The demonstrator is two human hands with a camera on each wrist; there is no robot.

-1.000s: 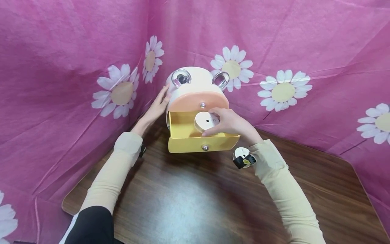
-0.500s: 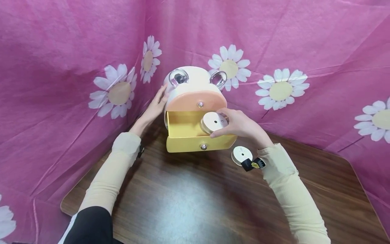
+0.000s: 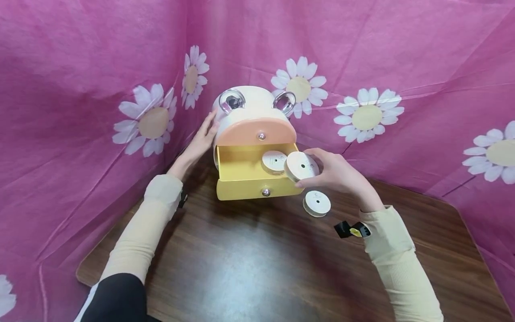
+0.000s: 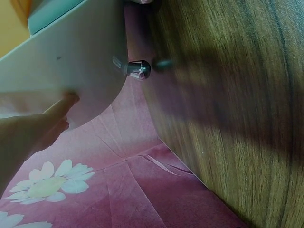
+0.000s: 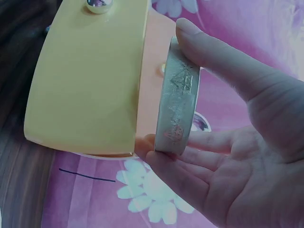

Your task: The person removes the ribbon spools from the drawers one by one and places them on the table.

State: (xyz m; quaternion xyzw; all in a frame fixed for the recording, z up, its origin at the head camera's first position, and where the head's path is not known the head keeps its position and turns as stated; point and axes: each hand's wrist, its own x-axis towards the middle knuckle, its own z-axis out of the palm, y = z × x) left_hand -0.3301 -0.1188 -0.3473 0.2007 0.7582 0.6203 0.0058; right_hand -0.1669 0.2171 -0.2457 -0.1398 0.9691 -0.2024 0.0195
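Note:
My right hand pinches a white-faced ribbon spool by its rim, over the right end of the pulled-out yellow drawer. The right wrist view shows that spool edge-on, with printed marks on its pale ribbon, between thumb and fingers. A similar spool lies inside the drawer. Another spool is on the table, right of the drawer. With extended fingers my left hand rests against the left side of the white animal-shaped cabinet; the left wrist view shows its fingers touching the wall.
Above the yellow drawer, a peach drawer with a silver knob is pushed in. Two silver-rimmed eyes stand on the cabinet top. The dark wooden table spreads in front. Pink cloth with daisies surrounds the back and sides.
My right hand has carried its spool rightward from over the middle of the drawer to its right end. The spool lying in the drawer has come into view. My left hand stays against the cabinet.

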